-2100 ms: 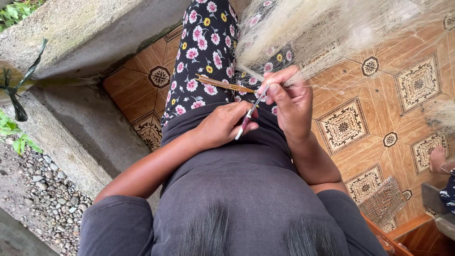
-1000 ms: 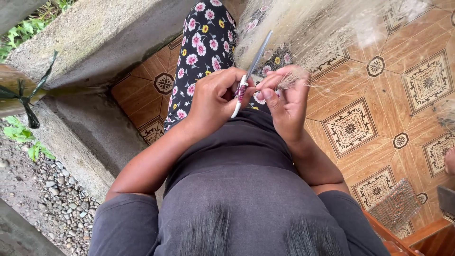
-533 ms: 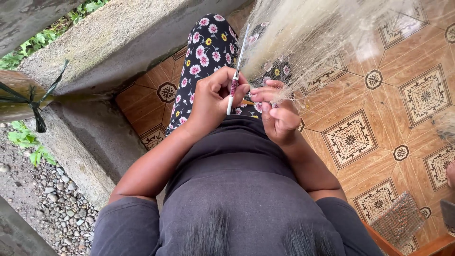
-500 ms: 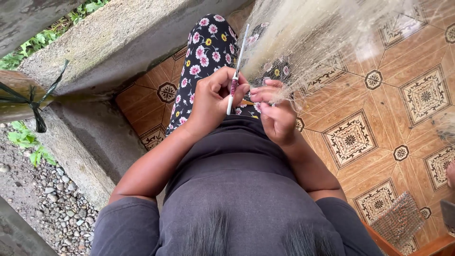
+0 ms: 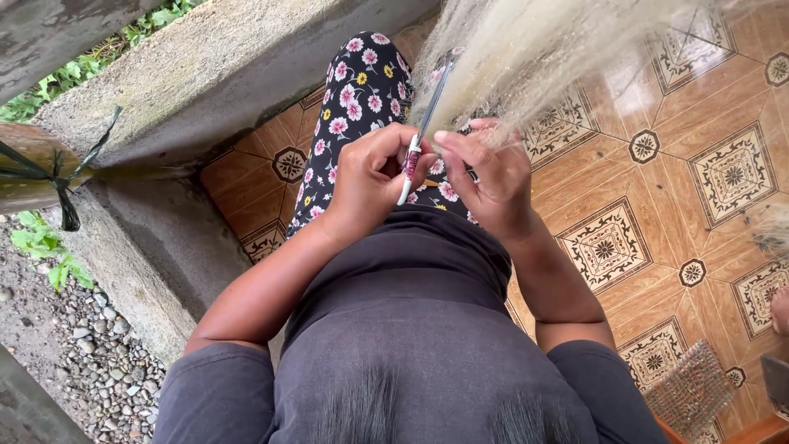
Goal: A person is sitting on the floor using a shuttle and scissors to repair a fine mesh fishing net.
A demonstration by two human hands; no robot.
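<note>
We take the pale net (image 5: 567, 49) as our landmark; it spreads up and away from our lap, beyond both hands; just below its near edge our right hand (image 5: 493, 177) is closed, pinching the strands; beside it, a little farther from the net, our left hand (image 5: 374, 177) grips the slim netting needle (image 5: 423, 123), its long axis pointing up into the mesh.

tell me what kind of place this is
Probably a tiled porch or veranda at the edge of a house, open to the outdoors. Glossy orange patterned floor tiles end at a rough grey concrete ledge, and beyond it lie loose grey gravel and green weeds.
</note>
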